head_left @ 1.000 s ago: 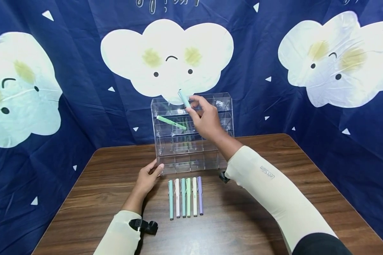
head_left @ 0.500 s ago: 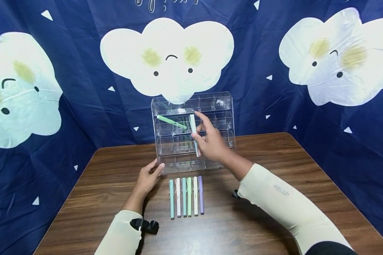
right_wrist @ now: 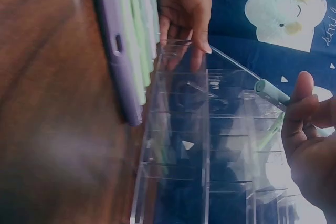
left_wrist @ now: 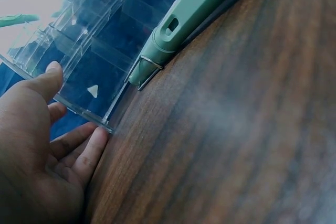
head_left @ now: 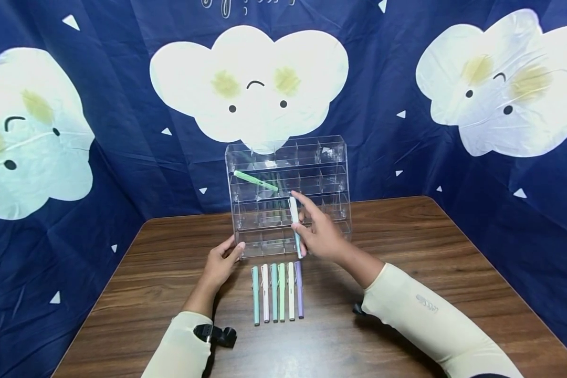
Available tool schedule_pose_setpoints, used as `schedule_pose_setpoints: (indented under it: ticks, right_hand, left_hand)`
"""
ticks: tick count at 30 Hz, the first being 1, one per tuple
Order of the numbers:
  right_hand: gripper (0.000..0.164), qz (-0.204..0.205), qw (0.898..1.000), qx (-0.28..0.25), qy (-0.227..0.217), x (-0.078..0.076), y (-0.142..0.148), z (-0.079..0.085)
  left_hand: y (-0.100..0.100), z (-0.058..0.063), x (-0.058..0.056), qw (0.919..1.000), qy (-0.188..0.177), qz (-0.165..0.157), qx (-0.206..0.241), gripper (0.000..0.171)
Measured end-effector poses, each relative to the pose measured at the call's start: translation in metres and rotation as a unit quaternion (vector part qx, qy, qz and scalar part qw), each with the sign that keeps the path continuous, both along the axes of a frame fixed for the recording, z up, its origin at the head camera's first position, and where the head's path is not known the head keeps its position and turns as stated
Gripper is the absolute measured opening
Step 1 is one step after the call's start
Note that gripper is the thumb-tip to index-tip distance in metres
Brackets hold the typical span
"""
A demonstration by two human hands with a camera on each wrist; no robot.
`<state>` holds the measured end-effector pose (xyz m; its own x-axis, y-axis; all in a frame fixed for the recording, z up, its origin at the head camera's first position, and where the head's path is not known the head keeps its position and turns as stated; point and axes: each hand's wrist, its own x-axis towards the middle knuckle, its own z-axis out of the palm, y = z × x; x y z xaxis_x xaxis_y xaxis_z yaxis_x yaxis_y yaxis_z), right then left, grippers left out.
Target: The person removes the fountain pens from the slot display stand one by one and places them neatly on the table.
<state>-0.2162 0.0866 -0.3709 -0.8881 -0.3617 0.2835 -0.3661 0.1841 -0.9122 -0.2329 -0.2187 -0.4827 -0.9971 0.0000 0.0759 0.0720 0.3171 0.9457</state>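
Observation:
My right hand (head_left: 325,233) holds a pale blue capped pen (head_left: 294,211) between thumb and fingers, in front of the lower right part of a clear acrylic rack (head_left: 271,247). The pen stands nearly upright, its clip at the upper end. With the thumb at the front and fingers behind, my left hand (head_left: 219,265) grips the rack's lower left corner. A light green pen (head_left: 255,180) lies slanted in an upper left compartment. In the right wrist view the held pen (right_wrist: 270,93) is seen nearly end-on, and its far end is hidden by the hand.
In front of the rack, several pens lie side by side on the wooden table (head_left: 368,346): teal (head_left: 256,294), pale pink (head_left: 265,294), green (head_left: 282,294), cream (head_left: 291,294) and purple (head_left: 300,291) among them. A blue cloth (head_left: 378,168) with clouds hangs behind.
My right hand has come down from the rack's top tier to its lower part, with the pale blue pen turned more upright. The left hand stays at the corner.

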Motion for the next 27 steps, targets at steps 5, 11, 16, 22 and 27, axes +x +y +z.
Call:
schedule_pose_setpoints:
  ticks: [5,11,16,22,27]
  right_hand:
    - [0.082,0.011,1.000,-0.019,-0.018,0.005,0.004,-0.014]
    - [0.082,0.015,0.999,-0.026,-0.044,0.009,0.012,-0.025]
    - [0.082,0.004,0.997,-0.027,-0.070,0.012,0.019,-0.034]
    - [0.081,-0.001,0.994,-0.017,-0.106,0.016,0.025,-0.040]
    - [0.078,0.019,0.990,-0.004,-0.138,0.018,0.031,-0.045]
  left_hand:
    - [0.001,0.000,0.000,1.0000,-0.003,0.007,-0.003,0.060]
    - [0.001,-0.001,0.000,1.0000,-0.004,0.008,-0.004,0.060]
    - [0.001,-0.002,0.000,0.9999,0.001,0.007,-0.009,0.059]
    - [0.001,-0.004,-0.002,0.9998,0.008,0.012,-0.011,0.057]
    - [0.001,-0.002,-0.002,0.9999,0.006,0.008,-0.001,0.056]
